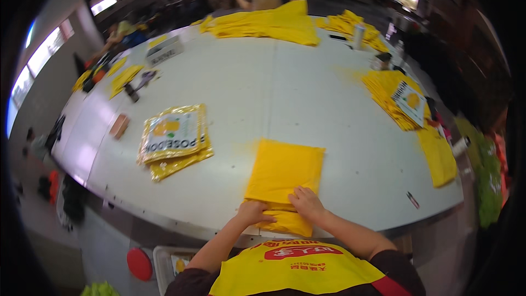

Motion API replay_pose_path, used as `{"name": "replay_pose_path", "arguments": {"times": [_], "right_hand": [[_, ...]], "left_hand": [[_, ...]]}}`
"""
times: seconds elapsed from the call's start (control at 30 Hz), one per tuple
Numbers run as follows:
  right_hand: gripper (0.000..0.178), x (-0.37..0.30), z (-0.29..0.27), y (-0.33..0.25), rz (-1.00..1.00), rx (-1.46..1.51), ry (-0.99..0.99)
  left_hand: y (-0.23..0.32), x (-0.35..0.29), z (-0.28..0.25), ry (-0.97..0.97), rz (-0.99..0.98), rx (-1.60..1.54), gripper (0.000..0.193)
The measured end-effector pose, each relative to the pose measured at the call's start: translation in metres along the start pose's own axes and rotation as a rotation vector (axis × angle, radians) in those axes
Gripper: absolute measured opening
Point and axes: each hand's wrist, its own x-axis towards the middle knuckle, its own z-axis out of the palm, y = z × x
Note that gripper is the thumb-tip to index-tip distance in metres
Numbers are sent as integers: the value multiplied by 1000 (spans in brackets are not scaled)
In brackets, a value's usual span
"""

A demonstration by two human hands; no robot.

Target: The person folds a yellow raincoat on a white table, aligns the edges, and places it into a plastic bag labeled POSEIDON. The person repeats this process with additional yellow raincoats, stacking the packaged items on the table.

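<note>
Yellow cloth (pixel 287 167) under and just beyond left hand (pixel 255 212) and right hand (pixel 307 204), on table (pixel 219 82). Both touching it; pinching or pressing — cannot tell. Likely light, limp — best held by doubled side edges.

folded cloth (pixel 286 167) on tbl (pixel 230 77), nr edge ctr | pkt stack (pixel 172 137) L | cloth heap (pixel 268 24) far edge | cloth pile (pixel 383 98) R

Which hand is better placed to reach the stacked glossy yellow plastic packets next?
Probably the left hand: it is nearer the packets, which lie forward and to its left. The right hand is farther; both touch the folded yellow fabric.
</note>
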Motion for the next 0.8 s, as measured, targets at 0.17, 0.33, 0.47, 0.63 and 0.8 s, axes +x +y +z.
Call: {"name": "replay_pose_path", "arguments": {"times": [0.17, 0.33, 0.47, 0.63, 0.8], "right_hand": [[7, 24, 14, -42, -9, 195, 17], [7, 33, 4, -43, 2, 308, 129], [5, 35, -19, -35, 1, 365, 154], [4, 12, -32, -25, 18, 279, 92], [13, -23, -19, 10, 342, -17, -45]], "left_hand": [[10, -14, -12, 152, 151, -261, 35], [14, -8, -10, 408, 411, -172, 11], [36, -10, -17, 658, 443, -38, 10], [48, 15, -9, 713, 575, -163, 12], [48, 34, 29, 587, 393, -436, 15]]}}
